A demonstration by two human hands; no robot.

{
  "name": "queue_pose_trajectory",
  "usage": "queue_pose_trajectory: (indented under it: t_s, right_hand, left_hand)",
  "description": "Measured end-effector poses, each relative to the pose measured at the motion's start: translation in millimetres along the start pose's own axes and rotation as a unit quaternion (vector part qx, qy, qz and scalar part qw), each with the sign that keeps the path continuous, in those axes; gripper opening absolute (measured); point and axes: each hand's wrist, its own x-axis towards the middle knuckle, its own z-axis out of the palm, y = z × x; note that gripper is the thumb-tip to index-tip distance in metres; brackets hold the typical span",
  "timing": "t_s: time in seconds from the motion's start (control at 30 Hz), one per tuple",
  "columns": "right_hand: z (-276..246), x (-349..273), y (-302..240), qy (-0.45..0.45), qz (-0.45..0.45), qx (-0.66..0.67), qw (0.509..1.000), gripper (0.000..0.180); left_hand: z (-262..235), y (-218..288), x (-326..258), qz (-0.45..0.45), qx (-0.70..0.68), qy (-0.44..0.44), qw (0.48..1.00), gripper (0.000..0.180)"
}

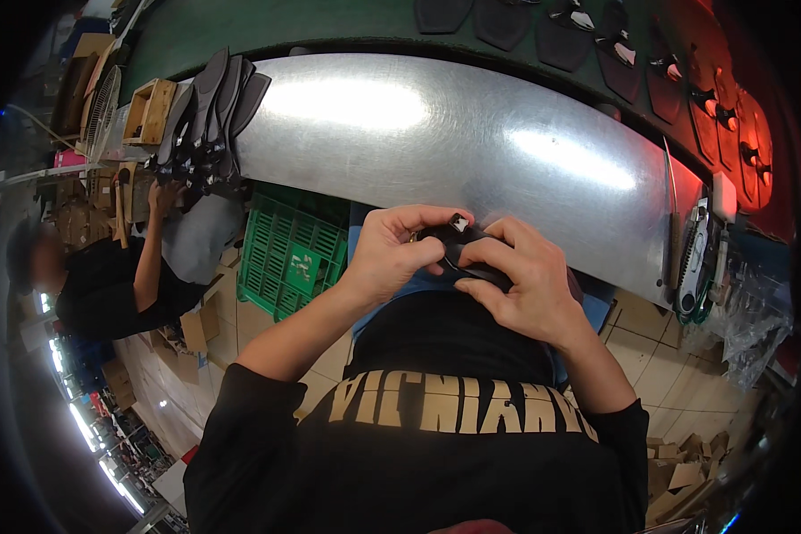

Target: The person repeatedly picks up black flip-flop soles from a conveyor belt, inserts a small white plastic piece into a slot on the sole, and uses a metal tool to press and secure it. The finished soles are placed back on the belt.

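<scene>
Both of my hands are close together over my lap, just in front of the near edge of a shiny metal table (436, 169). Between them is a black sandal (454, 238) with a small pale, shiny ornament near its upper end. My left hand (383, 258) pinches the ornament end with thumb and forefinger. My right hand (536, 280) is closed round the other part, fingers bent over it and thumb below. My fingers and palms cover much of the sandal.
Dark sandals (212, 107) lie heaped at the table's left end, beside a wooden box (149, 111). A co-worker (116, 276) reaches toward them. A green crate (285, 254) stands below. At right is a utility knife (692, 254). Soles with straps (618, 62) line the green belt beyond.
</scene>
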Motion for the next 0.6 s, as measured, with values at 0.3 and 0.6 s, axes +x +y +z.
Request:
queue_pose_trajectory:
  t_s: [0.3, 0.6]
  right_hand:
    - [12, -3, 5, 0.078, -0.014, -0.035, 0.996, 0.026]
    - [9, -5, 8, 0.112, -0.066, 0.051, 0.99, 0.03]
  left_hand:
    - [5, 1, 2, 0.041, -0.012, 0.02, 0.999, 0.039]
    - [-10, 17, 6, -0.054, -0.155, -0.082, 0.983, 0.038]
